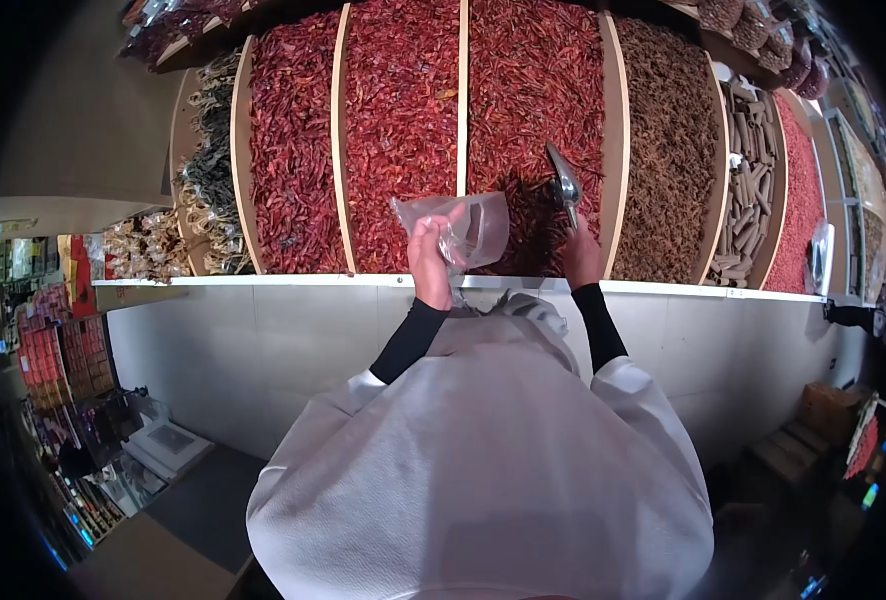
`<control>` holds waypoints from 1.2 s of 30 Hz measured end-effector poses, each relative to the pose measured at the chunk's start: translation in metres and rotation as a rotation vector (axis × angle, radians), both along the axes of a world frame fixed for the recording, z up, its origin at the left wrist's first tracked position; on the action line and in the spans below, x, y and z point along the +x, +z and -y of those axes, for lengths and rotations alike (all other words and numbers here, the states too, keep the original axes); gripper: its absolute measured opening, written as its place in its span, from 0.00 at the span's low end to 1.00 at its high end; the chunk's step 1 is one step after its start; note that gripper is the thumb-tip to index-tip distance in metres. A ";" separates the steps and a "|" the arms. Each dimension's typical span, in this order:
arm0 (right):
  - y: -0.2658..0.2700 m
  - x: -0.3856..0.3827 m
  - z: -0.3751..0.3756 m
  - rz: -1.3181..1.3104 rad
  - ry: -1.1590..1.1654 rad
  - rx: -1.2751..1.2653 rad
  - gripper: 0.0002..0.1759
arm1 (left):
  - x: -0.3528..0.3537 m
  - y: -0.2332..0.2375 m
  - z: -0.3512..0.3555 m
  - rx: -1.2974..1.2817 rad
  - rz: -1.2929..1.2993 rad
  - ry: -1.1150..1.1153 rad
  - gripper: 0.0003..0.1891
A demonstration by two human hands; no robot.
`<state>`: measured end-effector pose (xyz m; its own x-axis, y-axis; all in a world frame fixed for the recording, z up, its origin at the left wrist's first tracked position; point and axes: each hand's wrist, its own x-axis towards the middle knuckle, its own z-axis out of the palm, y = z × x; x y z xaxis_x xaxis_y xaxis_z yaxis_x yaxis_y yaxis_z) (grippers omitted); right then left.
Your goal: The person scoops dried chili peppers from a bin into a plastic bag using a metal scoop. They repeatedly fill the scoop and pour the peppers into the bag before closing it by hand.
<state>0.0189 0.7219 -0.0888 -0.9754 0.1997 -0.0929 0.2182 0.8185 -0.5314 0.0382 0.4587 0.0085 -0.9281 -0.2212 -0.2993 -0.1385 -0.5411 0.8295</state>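
My left hand [429, 262] is closed on a clear plastic bag [489, 230], whose mouth spreads out to the right of my fingers. Gripped in my right hand [582, 256] is a shiny metal scoop [564, 182], tilted with its tip pointing up and away from me. Both hands are over the front of a bin of dried red chilies [533, 90]; the scoop is above the chilies, near the bin's right divider [615, 140]. Whether anything lies in the bag or the scoop is hard to make out.
More dried red chilies [399, 110] fill the bins to the left. Rightward come brown dried spice [668, 130], cinnamon-like sticks [748, 190] and small pink-red pieces [799, 190]. A white front ledge [323, 281] borders the bins. Bagged goods [753, 25] hang over the back right.
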 end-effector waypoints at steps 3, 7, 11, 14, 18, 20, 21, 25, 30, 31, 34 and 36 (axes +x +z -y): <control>-0.009 0.003 -0.003 -0.130 -0.001 0.037 0.19 | -0.013 -0.006 0.006 -0.028 -0.046 -0.032 0.10; -0.015 0.002 -0.011 -0.231 -0.069 0.124 0.18 | -0.020 0.006 0.001 -0.005 -0.070 -0.021 0.09; -0.007 -0.004 -0.026 -0.126 0.004 0.016 0.17 | -0.024 0.008 -0.014 -0.010 -0.091 0.007 0.10; -0.018 -0.005 -0.035 -0.119 0.060 -0.167 0.17 | -0.026 0.005 -0.035 -0.018 -0.092 0.034 0.10; -0.027 -0.010 -0.041 -0.058 0.063 -0.309 0.17 | -0.026 0.005 -0.067 -0.008 -0.066 0.064 0.10; -0.053 -0.019 -0.045 -0.129 0.122 -0.471 0.19 | -0.027 0.006 -0.080 0.001 -0.064 0.073 0.09; -0.050 -0.025 -0.042 -0.028 0.095 -0.754 0.17 | -0.029 0.006 -0.087 0.009 -0.067 0.073 0.09; -0.043 -0.036 -0.046 0.326 -0.021 -1.220 0.15 | -0.036 0.008 -0.101 -0.015 -0.068 0.061 0.10; -0.067 -0.041 -0.029 -0.245 0.067 -0.491 0.16 | -0.042 0.012 -0.094 -0.036 -0.100 0.059 0.10; -0.073 -0.043 -0.029 -0.136 0.061 -0.605 0.15 | -0.042 0.012 -0.090 -0.029 -0.102 0.060 0.10; -0.055 -0.048 -0.029 0.149 0.000 -1.005 0.14 | -0.040 0.014 -0.079 -0.027 -0.117 0.070 0.11; -0.043 -0.043 -0.030 0.333 -0.066 -1.282 0.13 | -0.038 0.014 -0.075 -0.042 -0.114 0.076 0.11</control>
<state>-0.0246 0.7519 -0.1315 -0.8616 -0.1625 -0.4809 0.5071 -0.2367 -0.8287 0.0002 0.5336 0.0230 -0.9355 -0.3025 -0.1824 -0.0023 -0.5112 0.8594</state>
